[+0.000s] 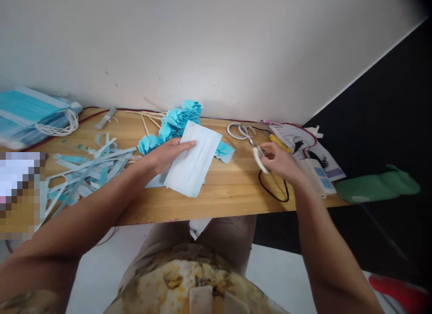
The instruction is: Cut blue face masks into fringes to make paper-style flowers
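My left hand (168,154) grips the left edge of a pale blue face mask sheet (194,160) and holds it just above the wooden table (229,195). My right hand (280,161) closes round the white handle of a pair of scissors (254,145), whose blades point away towards the wall. A cluster of blue folded mask flowers (175,123) on thin wooden sticks lies just behind the sheet.
Cut blue strips (91,168) are heaped at the left. A stack of face masks (32,116) sits at the far left. White elastic loops (236,130), a printed leaflet (303,150), a black cord (273,190) and a green cloth (378,186) lie at the right.
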Tool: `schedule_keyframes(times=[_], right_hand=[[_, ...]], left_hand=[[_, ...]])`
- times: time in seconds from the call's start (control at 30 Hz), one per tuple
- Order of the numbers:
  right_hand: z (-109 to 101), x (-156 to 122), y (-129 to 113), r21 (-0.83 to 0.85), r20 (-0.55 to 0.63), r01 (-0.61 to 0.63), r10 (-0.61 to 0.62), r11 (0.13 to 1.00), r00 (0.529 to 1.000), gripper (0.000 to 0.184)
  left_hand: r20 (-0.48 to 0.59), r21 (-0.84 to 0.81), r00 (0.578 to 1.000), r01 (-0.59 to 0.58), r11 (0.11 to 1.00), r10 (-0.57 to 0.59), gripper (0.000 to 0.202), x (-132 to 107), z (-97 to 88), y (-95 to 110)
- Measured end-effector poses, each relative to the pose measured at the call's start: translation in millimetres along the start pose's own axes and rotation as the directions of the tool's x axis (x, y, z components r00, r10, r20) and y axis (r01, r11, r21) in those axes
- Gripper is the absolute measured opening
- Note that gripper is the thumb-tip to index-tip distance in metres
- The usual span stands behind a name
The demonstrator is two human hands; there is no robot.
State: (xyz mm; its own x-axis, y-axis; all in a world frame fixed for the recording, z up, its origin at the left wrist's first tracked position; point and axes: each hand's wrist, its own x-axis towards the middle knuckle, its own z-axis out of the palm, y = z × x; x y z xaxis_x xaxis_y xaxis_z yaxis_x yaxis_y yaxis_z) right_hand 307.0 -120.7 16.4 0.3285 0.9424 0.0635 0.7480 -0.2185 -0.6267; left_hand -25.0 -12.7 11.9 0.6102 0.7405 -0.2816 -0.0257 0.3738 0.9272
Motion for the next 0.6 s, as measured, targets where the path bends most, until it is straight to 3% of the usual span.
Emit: schedule_keyframes(times=[0.07, 0.17, 0.23, 0.43, 0.5, 0.6], right_hand=[[-13.7, -2.4, -2.0, 0.452, -0.001, -0.035, 0.04, 0.891, 0.999, 0.056], [-12.7, -7.4, -21.8, 0.752, -0.005, 0.018, -0.023, 0.659, 1.0, 0.065], [0.9, -7.5, -41.3, 0.805, 0.107, -0.035, -0.087, 0.592, 0.99, 0.069], [38.5, 9.8, -88.2, 0.832, 0.252, -0.05, -0.296, 0.553, 0.921, 0.074], [43.2, 16.9, -97.4, 0.822, 0.273, -0.037, -0.335, 0.569, 0.902, 0.07], [49.8, 25.2, -107.9, 0.748, 0.284, 0.008, -0.331, 0.664, 0.9, 0.055]], left_hand=[[0.032, -0.013, 0.999, 0.011, 1.0, -0.01, 0.036, -0.8, 0.6, 1.4], [0.069, -0.017, 0.997, 0.021, 1.0, -0.02, 0.037, -2.2, 0.4, 3.5], [0.09, -0.008, 0.995, 0.037, 0.999, -0.036, 0.038, -3.1, -0.6, 4.2], [0.133, 0.07, 0.991, 0.015, 0.997, -0.024, 0.038, -4.5, -6.0, 3.2], [0.137, 0.094, 0.99, 0.013, 0.995, -0.026, 0.038, -4.6, -7.2, 3.1], [0.146, 0.134, 0.989, 0.017, 0.991, -0.036, 0.038, -4.8, -7.2, 3.2]])
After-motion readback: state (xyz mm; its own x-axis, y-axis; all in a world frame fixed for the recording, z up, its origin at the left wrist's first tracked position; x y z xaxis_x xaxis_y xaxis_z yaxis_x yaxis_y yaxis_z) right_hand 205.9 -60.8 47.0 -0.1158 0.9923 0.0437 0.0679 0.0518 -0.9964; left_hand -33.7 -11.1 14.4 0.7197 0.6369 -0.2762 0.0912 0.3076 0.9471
